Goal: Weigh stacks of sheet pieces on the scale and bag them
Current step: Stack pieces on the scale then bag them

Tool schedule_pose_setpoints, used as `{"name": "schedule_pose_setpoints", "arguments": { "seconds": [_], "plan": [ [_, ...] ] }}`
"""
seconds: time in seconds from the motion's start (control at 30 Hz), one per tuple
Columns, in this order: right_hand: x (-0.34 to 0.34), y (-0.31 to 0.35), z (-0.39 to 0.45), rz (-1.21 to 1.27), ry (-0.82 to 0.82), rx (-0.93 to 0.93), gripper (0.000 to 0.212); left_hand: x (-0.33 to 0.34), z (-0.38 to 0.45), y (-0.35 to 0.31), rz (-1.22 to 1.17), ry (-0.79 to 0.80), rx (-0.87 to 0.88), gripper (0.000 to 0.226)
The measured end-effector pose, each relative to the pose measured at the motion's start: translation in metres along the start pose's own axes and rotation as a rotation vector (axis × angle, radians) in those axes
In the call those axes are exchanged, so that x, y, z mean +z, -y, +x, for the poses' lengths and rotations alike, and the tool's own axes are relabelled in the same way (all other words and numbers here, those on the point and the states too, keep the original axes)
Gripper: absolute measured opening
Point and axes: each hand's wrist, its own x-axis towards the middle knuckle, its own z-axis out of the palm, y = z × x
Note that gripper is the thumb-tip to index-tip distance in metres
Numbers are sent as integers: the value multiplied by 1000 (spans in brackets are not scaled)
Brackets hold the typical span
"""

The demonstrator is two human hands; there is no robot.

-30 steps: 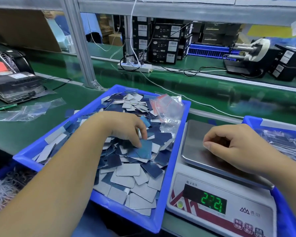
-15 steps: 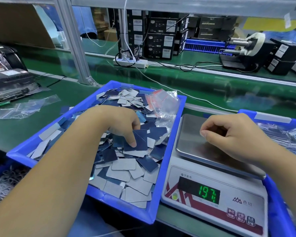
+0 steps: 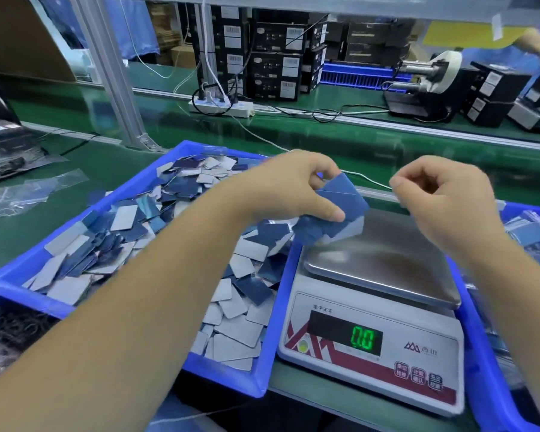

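Fingers (image 3: 331, 215) partly covering blurred sheet pieces (image 3: 340, 207)

Brushed metal scale pan (image 3: 387, 260); glossy, probably plastic bin (image 3: 259, 363)

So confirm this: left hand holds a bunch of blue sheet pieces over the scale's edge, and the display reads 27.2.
Not quite. In the head view the display reads 0.0, not 27.2. The rest stands: the left hand holds blue sheet pieces over the scale's edge.

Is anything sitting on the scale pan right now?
No: the scale reads 0.0 and its steel pan is bare, while the left hand holds the blue sheet pieces above its edge.
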Motion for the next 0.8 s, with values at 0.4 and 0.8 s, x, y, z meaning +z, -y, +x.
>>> {"name": "schedule_pose_setpoints", "arguments": {
  "seconds": [0.4,0.8],
  "plan": [
    [5,-22,6,-27,-13,146,16,44,25,-5,295,46,92,57],
    [9,-8,-1,-62,96,94,15,-62,-20,68,476,-99,-385,18]
  ]
}}
